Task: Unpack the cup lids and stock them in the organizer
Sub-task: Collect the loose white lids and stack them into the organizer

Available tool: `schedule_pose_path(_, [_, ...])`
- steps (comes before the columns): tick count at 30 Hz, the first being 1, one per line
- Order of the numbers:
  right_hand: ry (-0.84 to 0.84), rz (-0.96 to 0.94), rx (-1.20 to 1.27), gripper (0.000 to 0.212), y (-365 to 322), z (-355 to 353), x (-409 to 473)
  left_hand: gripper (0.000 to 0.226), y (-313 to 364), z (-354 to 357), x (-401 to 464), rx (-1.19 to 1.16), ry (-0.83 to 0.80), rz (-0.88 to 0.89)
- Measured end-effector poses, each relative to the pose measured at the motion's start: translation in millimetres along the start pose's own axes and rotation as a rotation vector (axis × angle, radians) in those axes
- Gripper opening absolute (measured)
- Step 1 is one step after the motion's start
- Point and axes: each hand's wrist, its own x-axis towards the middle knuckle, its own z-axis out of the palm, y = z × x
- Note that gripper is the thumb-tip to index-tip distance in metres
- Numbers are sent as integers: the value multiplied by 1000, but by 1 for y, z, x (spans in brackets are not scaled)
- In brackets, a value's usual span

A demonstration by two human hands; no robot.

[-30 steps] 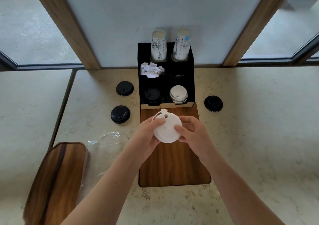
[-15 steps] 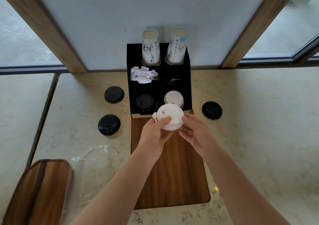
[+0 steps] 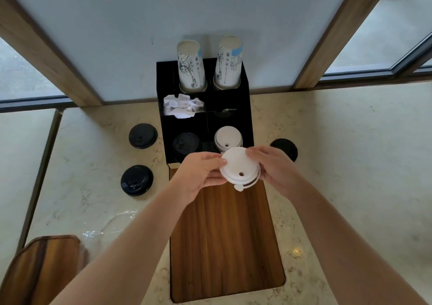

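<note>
Broadly: pale marble desk (image 3: pixel 339 164), window frames behind it. Long wooden board (image 3: pixel 224 241) inset in the desk, running from my body toward the organizer. A second wooden board (image 3: pixel 39 269) at lower left, partly out of view, with crumpled clear plastic wrap (image 3: pixel 109 225) beside it.

Black organizer (image 3: pixel 245 108) stands at the far end of the inset board, against the wall. Back row: two tall paper cup stacks (image 3: pixel 191 68), upside down. Middle left compartment: crumpled white paper (image 3: pixel 182 106). Front left compartment: black lids (image 3: pixel 185 143). Front right compartment: stacked white lids (image 3: pixel 228 137).

Three loose black lids on the desk: two left of the organizer, one farther back (image 3: pixel 142 135) and one nearer (image 3: pixel 136 180); one on the right (image 3: pixel 286 148), partly hidden behind my right hand.

My left hand (image 3: pixel 198 173) and right hand (image 3: pixel 273 166) hold a small stack of white lids (image 3: pixel 238 168) between them, just in front of the organizer's front right compartment, above the near edge. Left fingers (image 3: pixel 215 162) curled, pinching the stack's left rim; right fingers (image 3: pixel 254 151) curled round its right and far rim. Sip hole faces up; a small tab hangs off the near edge.
</note>
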Motion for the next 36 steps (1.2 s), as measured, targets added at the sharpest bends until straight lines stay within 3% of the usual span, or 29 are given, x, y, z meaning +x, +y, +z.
schedule_pose_path(2, [21, 88, 56, 26, 21, 3, -7, 25, -17, 1, 3, -40, 131, -6])
schedule_pose_path(5, [123, 59, 13, 22, 35, 8, -8, 18, -29, 1, 9, -48, 271, -6])
schedule_pose_path(12, [186, -201, -347, 31, 9, 25, 11, 31, -5, 19, 41, 83, 412, 159])
schedule_pose_path(16, [211, -173, -456, 37, -1, 30, 29, 38, 13, 27, 65, 206, 490, 196])
schedule_pose_path(22, [162, -113, -519, 31, -7, 34, 52, 23, 31, 38, 92, 489, 407, 105])
schedule_pose_path(26, [131, -39, -526, 24, -10, 37, 60, 32, 52, 49, 108, 202, 401, -137])
schedule_pose_path(29, [119, 18, -531, 26, -11, 39, 63, 35, 61, 50, 112, 33, 344, -198])
schedule_pose_path(36, [76, 80, -783, 16, -18, 39, 73, 52, 69, 50, 118, 62, 249, -297])
